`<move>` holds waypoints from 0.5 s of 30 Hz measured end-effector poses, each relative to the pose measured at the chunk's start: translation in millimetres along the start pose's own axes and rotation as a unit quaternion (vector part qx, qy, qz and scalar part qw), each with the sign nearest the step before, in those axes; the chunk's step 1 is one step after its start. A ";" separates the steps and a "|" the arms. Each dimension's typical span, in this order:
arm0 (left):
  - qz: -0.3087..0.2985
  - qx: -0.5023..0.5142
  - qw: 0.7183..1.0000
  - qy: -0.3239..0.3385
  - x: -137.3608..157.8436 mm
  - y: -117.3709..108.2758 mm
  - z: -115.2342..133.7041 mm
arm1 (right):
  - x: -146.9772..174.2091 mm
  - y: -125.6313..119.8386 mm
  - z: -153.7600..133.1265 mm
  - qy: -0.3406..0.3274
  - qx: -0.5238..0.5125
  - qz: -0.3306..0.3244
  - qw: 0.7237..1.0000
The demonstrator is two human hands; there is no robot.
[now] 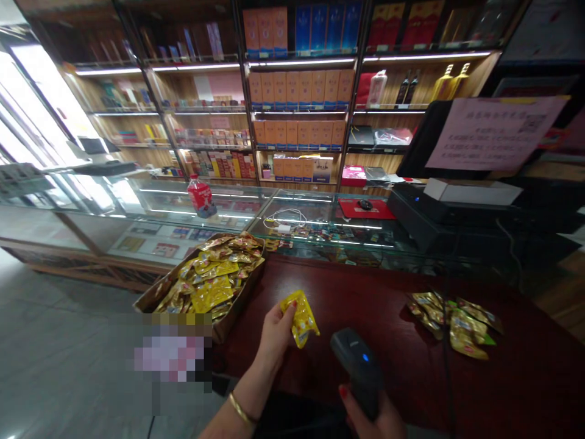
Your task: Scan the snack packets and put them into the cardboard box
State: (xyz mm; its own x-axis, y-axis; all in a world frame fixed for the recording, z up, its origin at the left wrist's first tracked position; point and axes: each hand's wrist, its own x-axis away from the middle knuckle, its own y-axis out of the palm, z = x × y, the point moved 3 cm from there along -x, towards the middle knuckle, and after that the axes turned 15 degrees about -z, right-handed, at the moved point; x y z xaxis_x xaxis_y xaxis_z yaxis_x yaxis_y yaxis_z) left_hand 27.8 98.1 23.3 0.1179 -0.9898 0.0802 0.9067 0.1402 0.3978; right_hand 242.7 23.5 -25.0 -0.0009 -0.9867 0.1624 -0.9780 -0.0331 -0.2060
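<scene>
My left hand point(273, 332) pinches a yellow foil snack packet point(303, 320) above the dark red tabletop point(338, 286). In my right hand point(372, 417) is a black handheld barcode scanner point(359, 366) with a small blue light lit, its head pointing up and toward the packet. The packet and the scanner are apart. To the left of my left hand, a cardboard box point(222, 332) is heaped with gold and yellow packets point(212, 292). A small pile of similar packets point(466, 329) lies on the tabletop at the right.
Behind the tabletop runs a glass display counter point(237, 207) bearing a red bottle point(201, 196), a white cable point(286, 222) and a mouse point(365, 205) on a red mat. A monitor with a pink notice point(493, 134) stands at the right. Shelves of boxes point(299, 88) line the wall.
</scene>
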 end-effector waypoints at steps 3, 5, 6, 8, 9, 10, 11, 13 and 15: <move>-0.015 0.017 1.000 -0.003 15.6 23.6 -10.5 | -21.5 10.9 -19.1 -0.011 -0.102 -0.050 0.993; -0.022 0.028 0.999 -0.008 25.0 34.9 -15.6 | -35.7 14.0 -25.8 -0.004 -0.134 -0.041 0.990; -0.028 0.039 0.999 -0.017 28.6 38.8 -17.7 | -41.0 14.7 -26.5 0.007 -0.141 -0.028 0.990; -0.054 0.074 0.995 -0.047 33.3 43.7 -21.5 | -46.7 15.7 -25.4 0.013 -0.142 -0.013 0.990; -0.070 0.091 0.991 -0.065 34.5 45.1 -23.1 | -47.6 16.0 -24.4 0.006 -0.138 -0.012 0.990; -0.081 0.104 0.988 -0.081 35.1 45.7 -24.4 | -47.4 16.0 -23.5 -0.004 -0.131 -0.013 0.991; -0.084 0.110 0.986 -0.091 35.3 45.5 -25.2 | -46.6 15.6 -22.6 -0.014 -0.121 -0.011 0.992; -0.065 0.102 0.989 -0.091 34.7 43.6 -25.7 | -44.5 14.3 -21.1 -0.023 -0.093 0.005 0.995; -0.038 0.090 0.992 -0.080 33.9 42.3 -25.6 | -42.7 13.9 -19.4 -0.012 -0.071 0.031 0.997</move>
State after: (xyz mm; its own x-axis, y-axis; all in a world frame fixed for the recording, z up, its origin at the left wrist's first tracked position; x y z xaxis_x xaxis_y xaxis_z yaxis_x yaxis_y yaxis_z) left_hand 80.5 69.9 19.5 -0.0272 -0.9828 0.1828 0.8213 0.0823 0.5645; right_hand 225.1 68.3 -16.0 -0.0590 -0.9898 0.1297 -0.9959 0.0494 -0.0756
